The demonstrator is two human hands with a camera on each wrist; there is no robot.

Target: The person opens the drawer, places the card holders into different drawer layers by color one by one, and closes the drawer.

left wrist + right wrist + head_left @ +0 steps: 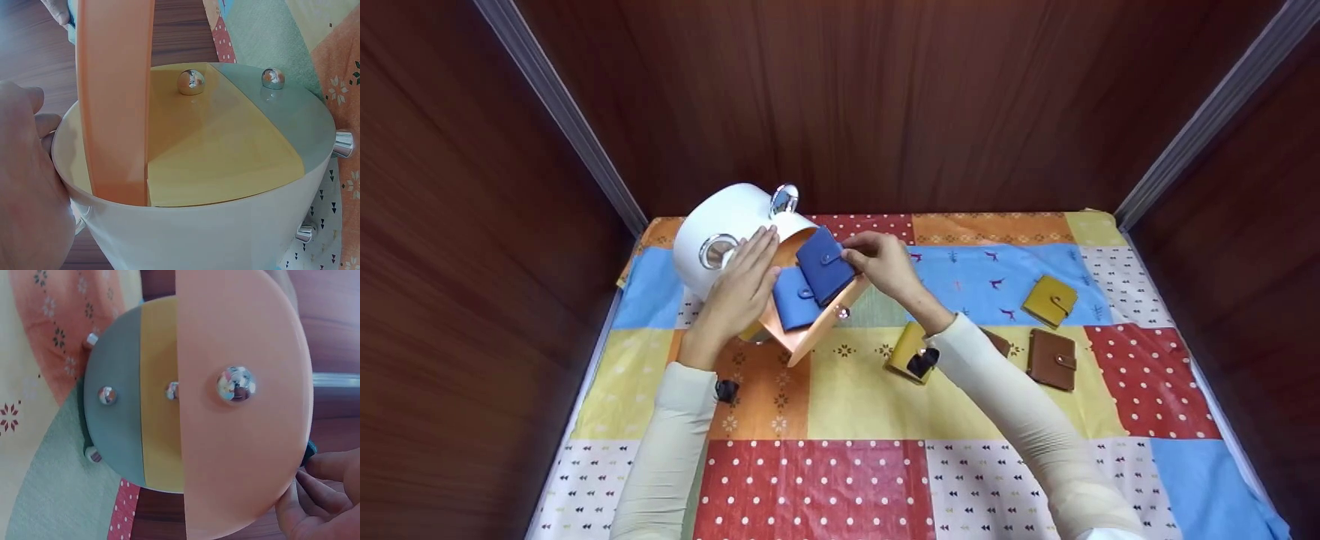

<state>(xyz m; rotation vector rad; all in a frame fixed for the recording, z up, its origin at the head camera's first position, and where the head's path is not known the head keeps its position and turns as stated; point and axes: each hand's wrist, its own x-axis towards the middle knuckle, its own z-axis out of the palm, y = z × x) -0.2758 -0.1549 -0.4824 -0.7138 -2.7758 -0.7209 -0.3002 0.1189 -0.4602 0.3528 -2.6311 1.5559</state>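
Observation:
A white rounded drawer box [709, 217] lies at the left on the patchwork cloth, its orange top drawer [813, 339] pulled out. My left hand [735, 289] rests on the box beside the drawer, fingers straight. One blue snap wallet [793, 304] lies inside the drawer. With thumb and fingers, my right hand [889, 266] pinches the edge of a second blue wallet [823, 262], tilted and overlapping the first. In the right wrist view the orange drawer front [247, 450] hides most of that wallet. The yellow drawer [225, 140] and grey-green drawer [292, 115] below are closed.
Right of the box lie a yellow wallet [901, 356] partly behind my right wrist, a mustard wallet [1046, 300], a brown wallet [1050, 358], and another brown one [997, 342] mostly under my forearm. Brown wood-grain panels [885, 105] enclose the table's back and sides.

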